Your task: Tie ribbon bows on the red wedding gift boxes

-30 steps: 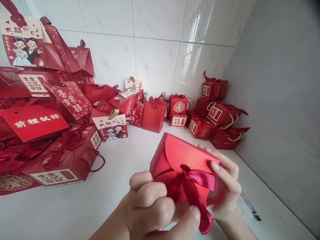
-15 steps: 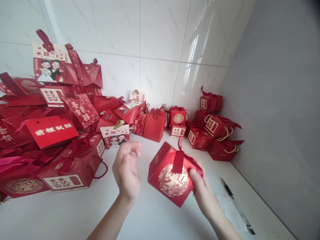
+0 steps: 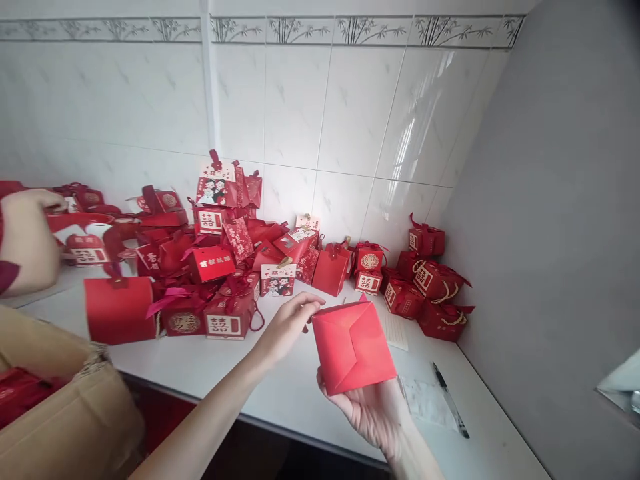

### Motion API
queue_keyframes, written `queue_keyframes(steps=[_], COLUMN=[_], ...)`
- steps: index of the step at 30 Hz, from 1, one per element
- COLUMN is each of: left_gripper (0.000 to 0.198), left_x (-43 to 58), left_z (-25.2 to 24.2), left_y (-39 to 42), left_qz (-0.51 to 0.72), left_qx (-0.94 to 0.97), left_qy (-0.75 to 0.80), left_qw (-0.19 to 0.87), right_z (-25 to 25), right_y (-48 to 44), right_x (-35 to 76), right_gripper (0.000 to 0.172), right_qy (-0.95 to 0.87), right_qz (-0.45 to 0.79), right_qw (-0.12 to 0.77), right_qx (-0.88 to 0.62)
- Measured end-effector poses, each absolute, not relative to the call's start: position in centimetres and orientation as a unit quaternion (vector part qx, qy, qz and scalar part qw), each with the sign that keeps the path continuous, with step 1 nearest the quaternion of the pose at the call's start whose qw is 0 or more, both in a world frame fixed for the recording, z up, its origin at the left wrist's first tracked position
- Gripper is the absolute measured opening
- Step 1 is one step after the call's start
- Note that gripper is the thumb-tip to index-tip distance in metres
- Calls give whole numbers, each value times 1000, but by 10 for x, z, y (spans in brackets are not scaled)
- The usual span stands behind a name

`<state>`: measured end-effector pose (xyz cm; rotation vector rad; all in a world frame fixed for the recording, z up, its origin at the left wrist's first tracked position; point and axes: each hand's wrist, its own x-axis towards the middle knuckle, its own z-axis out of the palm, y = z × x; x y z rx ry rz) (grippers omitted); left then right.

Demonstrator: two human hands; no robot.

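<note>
A red gift box [image 3: 353, 347] is tilted in front of me so that its plain folded base, with overlapping flaps, faces me. My right hand [image 3: 370, 413] supports it from below, thumb along the lower left side and the other fingers hidden behind the box. At the upper left corner of the box, my left hand [image 3: 290, 327] has its fingers bent together, the fingertips at the edge and partly hidden. The printed front and the ribbon seen before are turned away from view.
Red gift boxes [image 3: 230, 313] are heaped along the tiled wall, with a smaller stack [image 3: 435, 283] at right. A pen [image 3: 450, 400], a clear packet [image 3: 425, 400] and lined paper [image 3: 395, 330] lie on the white table. At left are a cardboard carton [image 3: 95, 413] and another person's arm [image 3: 30, 240].
The gift box has been turned from its printed front to its base. My left hand has come to its corner. The view has widened, bringing the carton and the other person's arm into sight.
</note>
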<state>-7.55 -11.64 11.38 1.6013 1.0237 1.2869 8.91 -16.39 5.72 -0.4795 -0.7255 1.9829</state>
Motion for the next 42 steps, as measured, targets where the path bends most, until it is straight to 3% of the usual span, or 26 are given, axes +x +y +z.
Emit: queue_keyframes(steps=[6, 9, 13, 19, 26, 35, 42], left_gripper=[27, 37, 39, 41, 13, 16, 8], left_x=[-121, -145, -162, -157, -153, -146, -134], left_z=[136, 145, 158, 163, 158, 153, 143], left_y=[-174, -202, -242, -285, -297, -290, -304], left_qz=[501, 508, 526, 569, 549, 583, 610], left_qx=[698, 698, 679, 683, 729, 706, 733], left_qy=[376, 396, 428, 400, 386, 384, 293], left_qw=[347, 311, 281, 225, 135, 120, -66], right_z=[82, 89, 98, 109, 109, 106, 101], right_y=[-200, -213, -226, -246, -259, -265, -266], right_x=[66, 61, 56, 45, 43, 45, 46], right_gripper=[54, 55, 65, 70, 67, 67, 69], right_qy=[-375, -553, -724, -791, -807, -804, -799], right_qz=[720, 509, 156, -58, -98, -117, -131], right_qw=[525, 594, 601, 555, 533, 533, 540], right_qx=[-254, -287, -302, -251, -233, -238, -231])
